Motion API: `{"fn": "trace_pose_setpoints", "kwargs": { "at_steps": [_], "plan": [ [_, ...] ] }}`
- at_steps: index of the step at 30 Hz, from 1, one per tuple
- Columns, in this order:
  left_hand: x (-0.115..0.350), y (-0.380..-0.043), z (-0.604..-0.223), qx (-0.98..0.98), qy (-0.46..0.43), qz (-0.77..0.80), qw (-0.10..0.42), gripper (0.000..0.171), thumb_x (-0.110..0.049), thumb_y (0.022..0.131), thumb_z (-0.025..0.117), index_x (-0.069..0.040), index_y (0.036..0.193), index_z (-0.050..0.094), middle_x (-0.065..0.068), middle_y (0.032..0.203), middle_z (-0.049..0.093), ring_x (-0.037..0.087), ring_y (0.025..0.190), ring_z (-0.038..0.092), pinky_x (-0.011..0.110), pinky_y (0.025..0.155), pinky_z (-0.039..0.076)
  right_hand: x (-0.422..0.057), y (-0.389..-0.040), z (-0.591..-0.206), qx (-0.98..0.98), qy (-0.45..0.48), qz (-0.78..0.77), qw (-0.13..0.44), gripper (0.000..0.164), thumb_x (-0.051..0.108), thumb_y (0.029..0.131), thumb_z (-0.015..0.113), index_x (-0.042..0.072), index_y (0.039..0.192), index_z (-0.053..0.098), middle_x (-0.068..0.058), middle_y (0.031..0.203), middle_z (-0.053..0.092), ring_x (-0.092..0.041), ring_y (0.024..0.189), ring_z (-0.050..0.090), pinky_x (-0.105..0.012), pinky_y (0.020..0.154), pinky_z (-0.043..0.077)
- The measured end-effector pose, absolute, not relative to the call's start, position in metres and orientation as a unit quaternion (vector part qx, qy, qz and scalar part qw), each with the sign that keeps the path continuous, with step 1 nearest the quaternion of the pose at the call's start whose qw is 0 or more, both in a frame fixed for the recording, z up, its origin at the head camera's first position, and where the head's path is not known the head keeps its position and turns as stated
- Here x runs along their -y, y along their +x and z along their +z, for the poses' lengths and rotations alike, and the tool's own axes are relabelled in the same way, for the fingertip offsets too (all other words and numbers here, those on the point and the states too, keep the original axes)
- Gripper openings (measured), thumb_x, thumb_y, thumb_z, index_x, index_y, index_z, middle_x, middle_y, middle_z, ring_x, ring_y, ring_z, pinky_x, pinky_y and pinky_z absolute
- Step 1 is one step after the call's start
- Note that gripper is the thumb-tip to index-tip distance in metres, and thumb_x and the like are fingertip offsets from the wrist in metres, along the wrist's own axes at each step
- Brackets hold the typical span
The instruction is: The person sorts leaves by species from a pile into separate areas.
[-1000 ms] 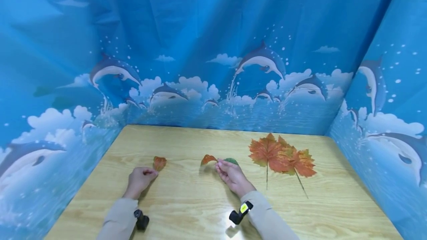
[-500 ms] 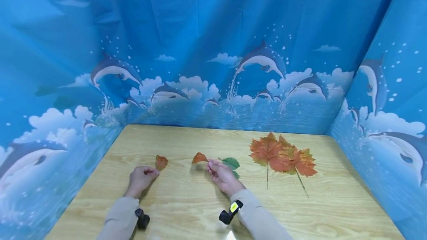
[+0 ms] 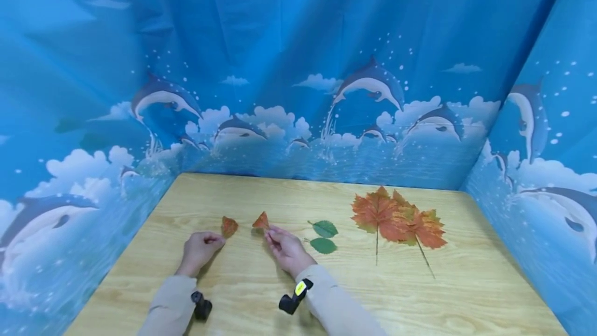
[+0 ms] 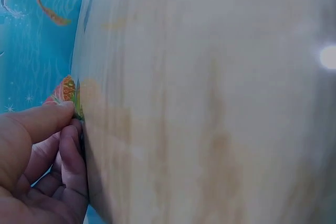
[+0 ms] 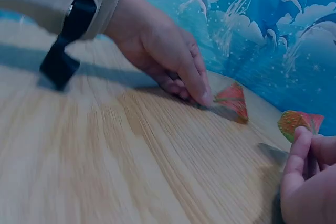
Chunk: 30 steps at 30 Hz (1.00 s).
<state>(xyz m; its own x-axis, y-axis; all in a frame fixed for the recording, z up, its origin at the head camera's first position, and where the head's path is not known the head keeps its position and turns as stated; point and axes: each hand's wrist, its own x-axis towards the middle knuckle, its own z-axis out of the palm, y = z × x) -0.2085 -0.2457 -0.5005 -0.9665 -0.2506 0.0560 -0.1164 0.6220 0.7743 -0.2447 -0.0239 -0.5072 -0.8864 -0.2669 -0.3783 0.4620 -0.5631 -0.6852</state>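
Note:
My left hand (image 3: 198, 250) pinches a small orange-red leaf (image 3: 229, 226) near its lower end, low over the table. In the right wrist view this left hand (image 5: 165, 51) touches the wood, and its leaf (image 5: 234, 102) spreads out past the fingertips. My right hand (image 3: 289, 250) pinches a second orange-red leaf (image 3: 261, 220) between thumb and fingers, held up just above the tabletop. A small space separates the two leaves. At the edge of the left wrist view, the left hand (image 4: 44, 156) partly covers its leaf (image 4: 65, 90).
Two green leaves (image 3: 325, 228) lie right of my right hand. Farther right are several orange maple leaves (image 3: 375, 209) with long stems, some overlapping. Blue dolphin-print curtains (image 3: 289, 66) border the back and sides of the wooden table (image 3: 396, 299).
My right hand has moved left with its leaf, away from the green leaves, which now show fully. The left hand stays almost in place, still pinching its leaf.

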Motion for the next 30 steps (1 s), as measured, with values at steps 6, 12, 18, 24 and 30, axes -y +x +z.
{"fn": "trace_pose_setpoints", "kwargs": {
  "at_steps": [6,12,18,24,30],
  "plan": [
    [0.247,-0.209,-0.504,0.899,0.103,-0.418,0.078,0.014,-0.013,0.083,0.073,0.001,0.085,0.073,0.007,0.077,0.069,0.012,0.069,0.057,0.029,0.067,0.044,0.045,-0.243,-0.506,-0.395,0.132,-0.887,0.201,0.037,-0.006,0.093,0.05,-0.011,0.13,0.047,-0.014,0.105,0.061,-0.014,0.09,0.06,-0.019,0.085,0.049],
    [0.247,-0.21,-0.506,0.902,0.106,-0.409,0.087,0.013,-0.013,0.082,0.074,0.0,0.085,0.073,0.006,0.077,0.07,0.011,0.069,0.058,0.029,0.068,0.045,0.064,-0.242,-0.498,-0.393,0.133,-0.891,0.182,0.035,-0.007,0.092,0.052,-0.012,0.126,0.05,-0.017,0.107,0.062,-0.013,0.088,0.061,-0.02,0.085,0.05],
    [0.245,-0.21,-0.502,0.9,0.104,-0.414,0.088,0.012,-0.011,0.081,0.074,0.001,0.084,0.073,0.006,0.076,0.07,0.011,0.068,0.057,0.029,0.067,0.044,0.072,-0.24,-0.496,-0.426,0.146,-0.876,0.173,0.035,-0.007,0.09,0.055,-0.011,0.124,0.053,-0.023,0.114,0.061,-0.016,0.09,0.063,-0.021,0.084,0.051],
    [0.246,-0.209,-0.502,0.898,0.109,-0.418,0.084,0.011,-0.01,0.082,0.074,0.0,0.084,0.073,0.006,0.076,0.069,0.011,0.069,0.057,0.03,0.069,0.044,0.073,-0.24,-0.506,-0.529,0.137,-0.829,0.116,0.028,-0.013,0.085,0.058,-0.018,0.113,0.058,-0.025,0.095,0.067,-0.01,0.069,0.065,-0.022,0.069,0.055],
    [0.247,-0.211,-0.505,0.901,0.104,-0.412,0.089,0.011,-0.011,0.082,0.074,-0.001,0.084,0.073,0.004,0.075,0.069,0.01,0.069,0.057,0.028,0.068,0.044,0.067,-0.244,-0.51,-0.62,0.128,-0.771,0.063,0.015,-0.012,0.082,0.064,-0.015,0.096,0.066,-0.018,0.079,0.07,-0.01,0.061,0.065,-0.022,0.062,0.055]
  ]
}}
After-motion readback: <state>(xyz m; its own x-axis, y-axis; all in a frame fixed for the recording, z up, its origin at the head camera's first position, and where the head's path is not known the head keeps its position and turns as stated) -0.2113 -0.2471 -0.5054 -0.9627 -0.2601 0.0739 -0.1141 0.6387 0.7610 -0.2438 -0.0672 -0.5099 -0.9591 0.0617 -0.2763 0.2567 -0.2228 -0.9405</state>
